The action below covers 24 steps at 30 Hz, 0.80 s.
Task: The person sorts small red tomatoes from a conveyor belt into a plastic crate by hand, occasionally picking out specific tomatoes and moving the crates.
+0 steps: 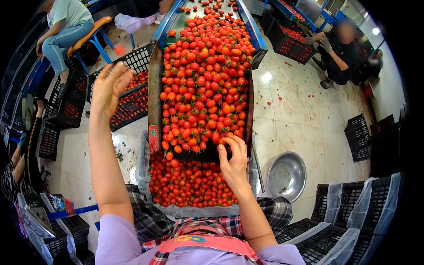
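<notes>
Red cherry tomatoes (203,84), many with green stems, cover a sloping metal chute (156,88) in front of me. Below its lip, more cherry tomatoes (190,183) fill a crate lined with pale plastic sheeting (176,211). My left hand (110,88) is raised left of the chute, fingers apart and nothing in them. A motion-smeared red tomato (119,49) is in the air just beyond its fingertips. At the chute's lower right lip, my right hand (235,161) has its fingers curled against the tomatoes; whether one is between them is hidden.
Black crates holding tomatoes (130,104) stand left of the chute. A steel basin (287,176) lies on the floor at right, near stacked black crates (340,216). One person (64,33) sits at far left; another (340,55) crouches by a tomato crate (293,42) at far right.
</notes>
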### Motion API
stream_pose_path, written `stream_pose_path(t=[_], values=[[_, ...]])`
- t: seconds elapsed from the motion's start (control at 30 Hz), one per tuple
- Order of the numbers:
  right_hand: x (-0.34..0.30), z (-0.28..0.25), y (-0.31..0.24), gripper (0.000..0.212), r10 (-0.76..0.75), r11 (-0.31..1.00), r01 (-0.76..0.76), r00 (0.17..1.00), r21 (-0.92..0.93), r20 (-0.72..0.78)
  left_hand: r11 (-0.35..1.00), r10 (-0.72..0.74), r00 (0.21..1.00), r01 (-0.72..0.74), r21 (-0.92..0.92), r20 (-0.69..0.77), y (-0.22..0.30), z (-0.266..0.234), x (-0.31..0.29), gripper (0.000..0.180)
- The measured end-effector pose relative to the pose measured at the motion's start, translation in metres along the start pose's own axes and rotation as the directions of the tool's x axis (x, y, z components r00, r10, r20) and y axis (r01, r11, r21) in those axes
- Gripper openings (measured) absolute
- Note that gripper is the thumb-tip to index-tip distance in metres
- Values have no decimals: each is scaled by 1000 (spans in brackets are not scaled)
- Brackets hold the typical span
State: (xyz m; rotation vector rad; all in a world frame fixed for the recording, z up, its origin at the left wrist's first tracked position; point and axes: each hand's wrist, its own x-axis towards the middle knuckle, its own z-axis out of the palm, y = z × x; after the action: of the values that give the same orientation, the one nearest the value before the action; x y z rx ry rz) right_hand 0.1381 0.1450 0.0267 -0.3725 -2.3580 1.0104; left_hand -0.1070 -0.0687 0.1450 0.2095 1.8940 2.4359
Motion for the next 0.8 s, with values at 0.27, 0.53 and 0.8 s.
stream_pose_path(t=[0.27,0.53,0.8], values=[[105,47,7,48,30,969,-84,974,-234,-226,308,168,946,-318,897,277,-119,111,-6,65],[66,47,21,50,65,895,-60,998,-442,-4,278,176,879,-477,834,444,-143,85,-80,49],[-15,25,5,57,31,909,52,981,-413,192,364,92,866,-488,793,491,-143,44,-166,51]])
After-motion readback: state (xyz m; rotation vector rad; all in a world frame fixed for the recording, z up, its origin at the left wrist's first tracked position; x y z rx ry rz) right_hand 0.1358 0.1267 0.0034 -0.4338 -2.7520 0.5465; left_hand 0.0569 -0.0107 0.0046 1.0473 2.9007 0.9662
